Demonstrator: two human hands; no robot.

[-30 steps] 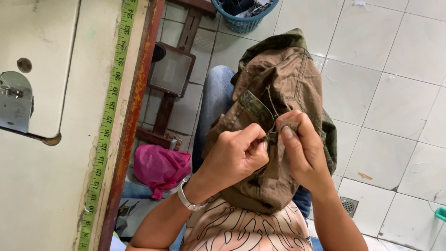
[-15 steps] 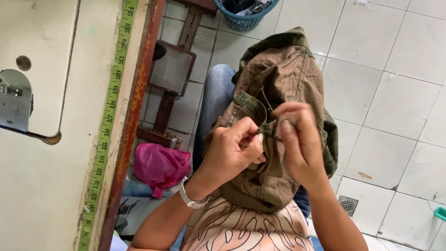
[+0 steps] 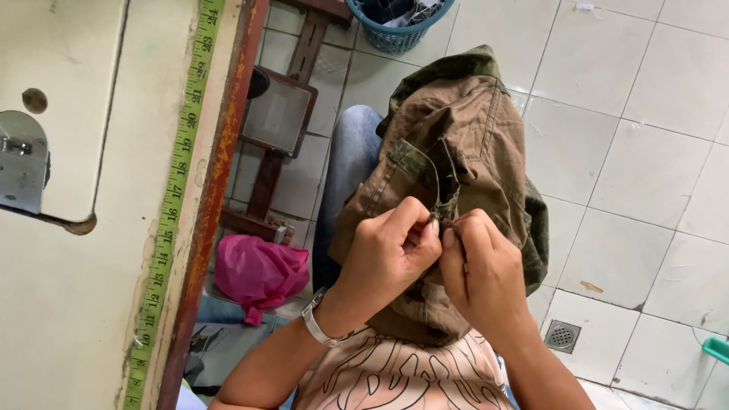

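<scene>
A brown and green camouflage garment (image 3: 463, 144) lies over my lap, turned inside out with its zipper seam facing me. My left hand (image 3: 387, 254) pinches the fabric at the zipper, fingers curled tight; a silver watch sits on that wrist. My right hand (image 3: 482, 269) grips the same spot from the other side, fingertips touching the left hand's. The small part between the fingertips is hidden.
A cream sewing table (image 3: 83, 288) with a yellow-green tape measure (image 3: 171, 205) along its rusty edge fills the left. Below it are a treadle pedal (image 3: 277, 114) and a pink cloth bundle (image 3: 258, 269). A blue basket (image 3: 395, 23) stands on the white tiled floor; a floor drain (image 3: 562, 335) lies right.
Both hands stayed on the zipper area, working together there; the right hand's fingers closed in against the left. The garment barely shifted.
</scene>
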